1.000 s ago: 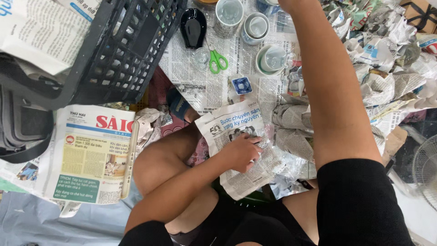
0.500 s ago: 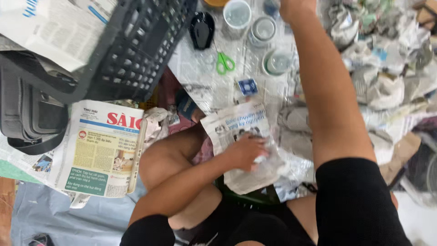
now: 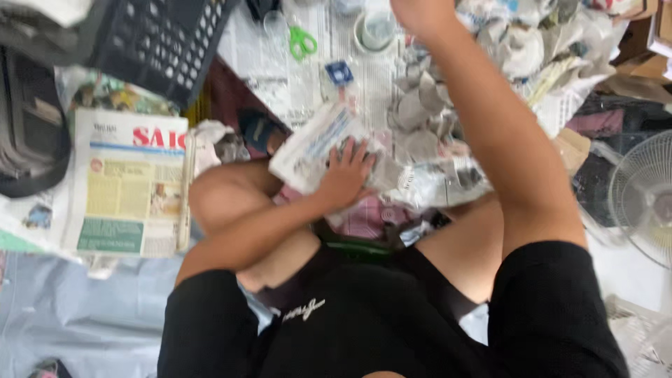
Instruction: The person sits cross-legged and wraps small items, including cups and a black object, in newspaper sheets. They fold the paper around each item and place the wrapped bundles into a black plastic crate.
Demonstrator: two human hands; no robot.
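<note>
Nearest to us are our black shorts (image 3: 364, 322) and our bare knees, folded up as we sit on the floor. Just beyond them our left hand (image 3: 344, 176) lies palm down on a newspaper-wrapped bundle (image 3: 315, 143) that sits in front of our lap; the fingers (image 3: 353, 150) are spread and pressed flat on the paper, holding it down rather than closing around it. The bundle touches a loose sheet of crumpled newspaper (image 3: 434, 178) that spreads to its right.

To our left a folded newspaper (image 3: 129, 185) with a red headline lies flat on the floor, well apart from the bundle. Past it stands a black plastic crate (image 3: 157, 38) with a lattice wall, tilted toward us.

Our right arm stretches away from us over the paper-covered floor, and our right hand (image 3: 420, 12) reaches the top edge of the view. The picture is blurred and the hand is cut off there, so we cannot tell whether its fingers are curled or loose, or what they touch.

Near that hand are a round glass jar (image 3: 376, 29), green-handled scissors (image 3: 302, 42) and a small blue and white box (image 3: 339, 72), all on spread newsprint. To the right lies a heap of paper-wrapped things (image 3: 532, 42), and at the far right edge stands a white fan (image 3: 644, 196).
</note>
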